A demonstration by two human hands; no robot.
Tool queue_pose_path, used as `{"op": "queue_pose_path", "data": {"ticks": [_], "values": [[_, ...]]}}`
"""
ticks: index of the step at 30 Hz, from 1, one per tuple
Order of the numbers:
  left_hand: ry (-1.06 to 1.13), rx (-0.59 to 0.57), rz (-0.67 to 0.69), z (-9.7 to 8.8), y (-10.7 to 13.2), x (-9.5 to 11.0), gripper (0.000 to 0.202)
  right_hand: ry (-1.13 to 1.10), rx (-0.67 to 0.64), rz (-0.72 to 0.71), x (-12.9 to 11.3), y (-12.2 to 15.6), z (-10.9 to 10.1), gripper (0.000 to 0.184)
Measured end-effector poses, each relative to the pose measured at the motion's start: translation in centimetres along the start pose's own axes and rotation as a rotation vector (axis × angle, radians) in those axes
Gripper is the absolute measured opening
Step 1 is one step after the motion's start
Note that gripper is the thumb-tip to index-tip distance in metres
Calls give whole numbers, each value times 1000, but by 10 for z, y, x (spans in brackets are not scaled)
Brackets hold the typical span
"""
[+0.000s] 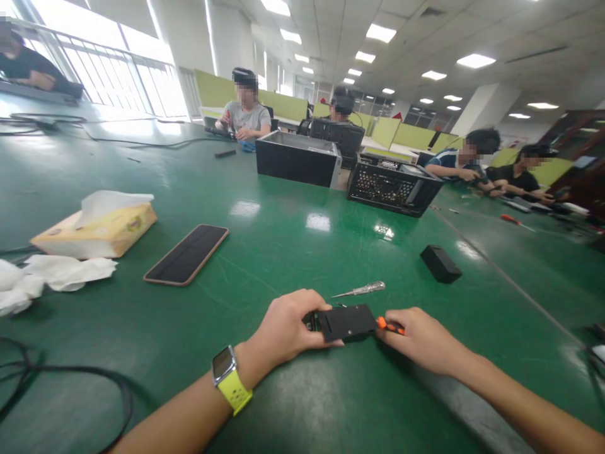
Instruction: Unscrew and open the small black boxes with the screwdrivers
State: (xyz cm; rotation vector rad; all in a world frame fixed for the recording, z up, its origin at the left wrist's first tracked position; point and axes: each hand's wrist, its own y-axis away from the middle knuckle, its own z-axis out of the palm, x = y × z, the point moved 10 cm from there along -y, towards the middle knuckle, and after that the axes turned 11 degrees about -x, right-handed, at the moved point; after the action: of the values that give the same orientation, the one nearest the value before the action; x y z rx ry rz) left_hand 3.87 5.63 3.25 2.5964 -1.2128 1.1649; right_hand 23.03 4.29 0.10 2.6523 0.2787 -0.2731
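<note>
Fingers and thumb of my left hand [289, 325] grip the left end of a flat black rectangular case [350, 321], just above the green table. Some inner parts show at the case's left end. My right hand [420, 334] is closed round a screwdriver [391, 325] with an orange-and-black handle, its orange end against or very near the right end of the case. The screwdriver's blade cannot be seen. Behind the case lies a clear-handled thin screwdriver [362, 290], apart from both hands.
On the green table [265, 252] are a phone [188, 255], a tissue pack [101, 227], crumpled tissues [61, 272], a black cable [85, 372] and a small black block [440, 263]. Computer cases [297, 161] stand farther back. Several people sit around the table.
</note>
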Motion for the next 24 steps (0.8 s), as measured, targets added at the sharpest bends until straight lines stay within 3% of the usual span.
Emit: {"op": "queue_pose_path", "data": {"ticks": [2, 6, 8, 13, 19, 22, 24], "values": [[-11, 17, -4, -2, 0, 0, 37, 12, 10, -3, -1, 1, 3, 24], [-54, 42, -26, -6, 1, 2, 37, 129, 215, 233, 7, 10, 5, 24], [-71, 49, -22, -7, 1, 4, 40, 142, 225, 280, 6, 12, 10, 25], [-90, 63, 23, -9, 1, 8, 47, -4, 94, 122, 5, 4, 8, 23], [-89, 44, 73, -7, -1, 15, 40, -214, -139, -152, 3, 10, -5, 37], [-108, 18, 37, -6, 1, 15, 35, -281, -263, -193, 13, 20, -12, 39], [-109, 3, 17, -6, 1, 15, 36, -290, -268, -179, 24, 25, -23, 41]]}}
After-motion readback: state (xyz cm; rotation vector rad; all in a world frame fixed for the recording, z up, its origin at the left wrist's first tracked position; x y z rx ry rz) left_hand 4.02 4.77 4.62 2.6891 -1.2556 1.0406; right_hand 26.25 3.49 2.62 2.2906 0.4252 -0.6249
